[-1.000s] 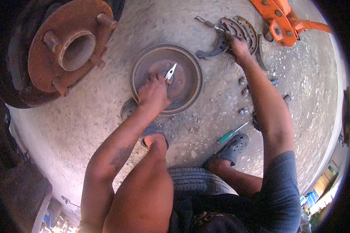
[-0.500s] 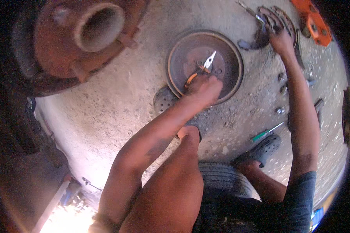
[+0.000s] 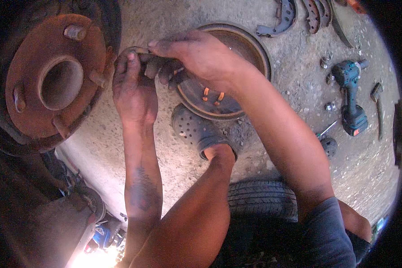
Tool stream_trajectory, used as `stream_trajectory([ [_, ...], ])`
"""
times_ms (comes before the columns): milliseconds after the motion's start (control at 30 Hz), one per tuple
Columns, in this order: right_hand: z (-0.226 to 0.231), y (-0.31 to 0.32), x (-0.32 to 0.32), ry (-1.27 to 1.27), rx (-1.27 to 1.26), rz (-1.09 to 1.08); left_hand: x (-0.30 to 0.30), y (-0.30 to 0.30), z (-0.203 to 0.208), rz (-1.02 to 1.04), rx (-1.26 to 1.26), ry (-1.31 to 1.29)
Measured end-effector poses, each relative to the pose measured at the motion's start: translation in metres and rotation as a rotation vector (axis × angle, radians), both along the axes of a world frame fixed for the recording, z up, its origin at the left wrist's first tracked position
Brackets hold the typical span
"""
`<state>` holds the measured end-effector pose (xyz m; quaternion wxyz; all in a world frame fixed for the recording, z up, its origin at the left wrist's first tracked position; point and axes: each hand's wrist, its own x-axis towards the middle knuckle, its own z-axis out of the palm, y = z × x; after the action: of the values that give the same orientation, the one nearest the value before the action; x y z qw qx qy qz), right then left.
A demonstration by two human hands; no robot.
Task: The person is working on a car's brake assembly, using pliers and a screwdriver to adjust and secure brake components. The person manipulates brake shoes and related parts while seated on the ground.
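My left hand (image 3: 136,96) is raised beside the rusty wheel hub (image 3: 20,76), its thumb up and its fingers curled around something dark that I cannot make out. From the right, my right hand (image 3: 205,58) reaches across to meet it, fingers bent and close together at the same spot. What lies between the fingertips is mostly hidden. Below my right hand is a brake drum (image 3: 267,67), open side up. Orange-handled pliers (image 3: 219,98) lie in the drum, their jaws hidden by my right hand and forearm.
Brake shoes (image 3: 288,18) lie on the concrete at the top right. A cordless impact driver (image 3: 350,85), wheel nuts (image 3: 329,106), a hammer (image 3: 378,107) and a screwdriver (image 3: 328,128) are on the right. A tyre (image 3: 263,198) is below, near my shod foot (image 3: 194,127).
My left hand has put the pliers down in the drum and moved left toward the hub. My right hand has left the brake shoes and joined it. The view has shifted.
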<state>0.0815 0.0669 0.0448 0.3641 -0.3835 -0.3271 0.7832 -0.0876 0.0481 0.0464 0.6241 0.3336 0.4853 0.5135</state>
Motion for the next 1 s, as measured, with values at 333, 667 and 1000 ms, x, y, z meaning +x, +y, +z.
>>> stream_trajectory([
  [333,0.005,0.031,-0.033,-0.323,0.326,-0.129,0.002,0.003,0.013,0.186,0.044,-0.03],
  [667,0.013,0.033,-0.032,-0.549,0.527,-0.052,-0.01,-0.012,0.036,0.287,-0.021,0.495],
  [1000,-0.005,0.018,-0.045,-0.149,0.388,-0.169,-0.011,-0.015,0.043,0.226,-0.092,0.39],
])
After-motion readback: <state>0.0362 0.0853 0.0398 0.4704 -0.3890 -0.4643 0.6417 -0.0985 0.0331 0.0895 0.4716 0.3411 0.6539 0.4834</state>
